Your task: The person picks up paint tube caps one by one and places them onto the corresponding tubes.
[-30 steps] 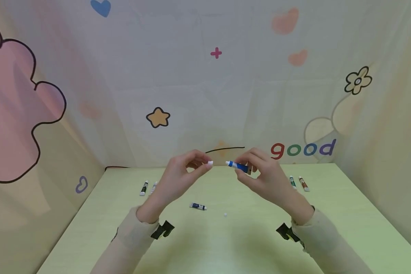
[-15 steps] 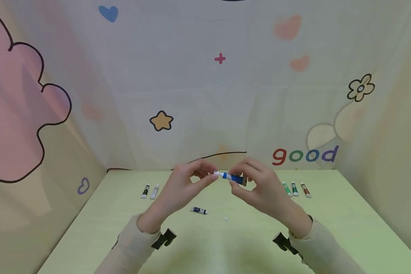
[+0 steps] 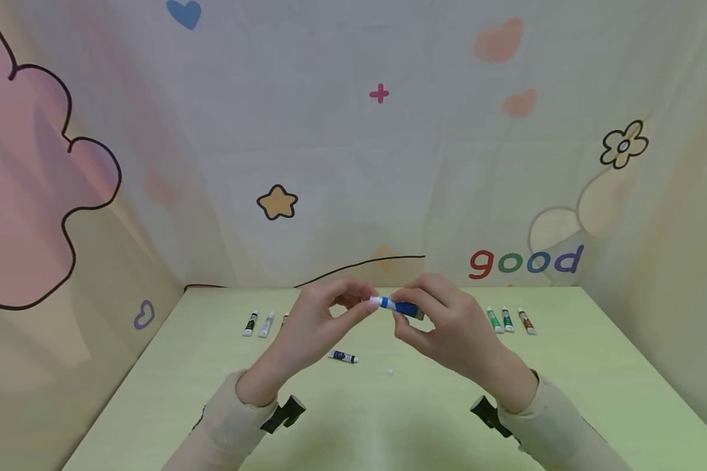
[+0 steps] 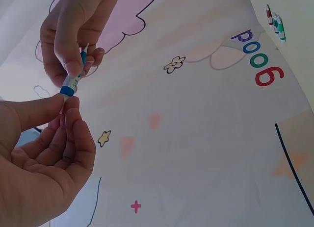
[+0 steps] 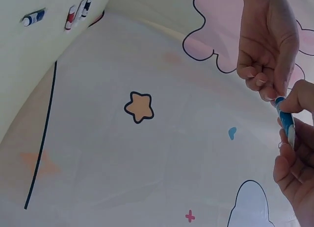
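Note:
Thumb and fingertips of my right hand [image 3: 448, 320] pinch a small blue and white paint tube [image 3: 408, 309], held nearly level above the table with its nozzle end to the left. At that end my left hand [image 3: 312, 330] pinches a small white cap [image 3: 374, 300], which meets the nozzle. In the left wrist view the left thumb and fingers hide most of the cap. Below the hands, a dark blue and white paint tube [image 3: 344, 357] lies on the table. To its right is a second small white cap [image 3: 390, 372].
Behind the left forearm lie a black tube [image 3: 250, 323], a whitish tube [image 3: 266, 324] and a partly hidden one [image 3: 285, 318]. Beyond the right hand are a light green tube [image 3: 494, 320], a dark green tube [image 3: 508, 319] and a reddish-brown tube [image 3: 527, 321]. A printed curtain [image 3: 342, 144] backs the table.
A second ago the cap and the tube were apart. The left hand's cap and the tube's nozzle have come together, and the hands are now closer and slightly lower.

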Motion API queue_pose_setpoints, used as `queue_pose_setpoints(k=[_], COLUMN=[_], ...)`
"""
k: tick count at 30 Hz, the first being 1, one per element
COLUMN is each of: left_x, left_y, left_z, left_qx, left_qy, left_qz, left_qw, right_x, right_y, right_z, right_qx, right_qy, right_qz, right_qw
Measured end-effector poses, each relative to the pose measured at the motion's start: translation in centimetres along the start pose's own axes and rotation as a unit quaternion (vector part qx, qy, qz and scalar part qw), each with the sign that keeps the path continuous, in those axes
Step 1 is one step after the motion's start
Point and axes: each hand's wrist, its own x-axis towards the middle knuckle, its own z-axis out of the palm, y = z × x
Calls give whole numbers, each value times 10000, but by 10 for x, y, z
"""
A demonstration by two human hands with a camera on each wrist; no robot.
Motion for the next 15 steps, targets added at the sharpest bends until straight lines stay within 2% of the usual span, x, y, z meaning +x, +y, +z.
queue_pose_setpoints(k=[4, 9, 15], left_x=[-1, -2, -3], left_y=[0, -2, -1], left_z=[0, 0, 0], left_qx=[-251, -639, -355], left_qy=[-43, -78, -92], left_qz=[-373, -778, -824], left_qw=[9990, 9949, 9959], right_x=[2, 2, 2], right_y=[0, 2, 3], right_z=[6, 14, 16], right_qx=[-622, -1312, -1620], right_qy=[445, 995, 1129], right_qz=[-706, -1452, -1874], right_qw=[9946, 9756, 9622])
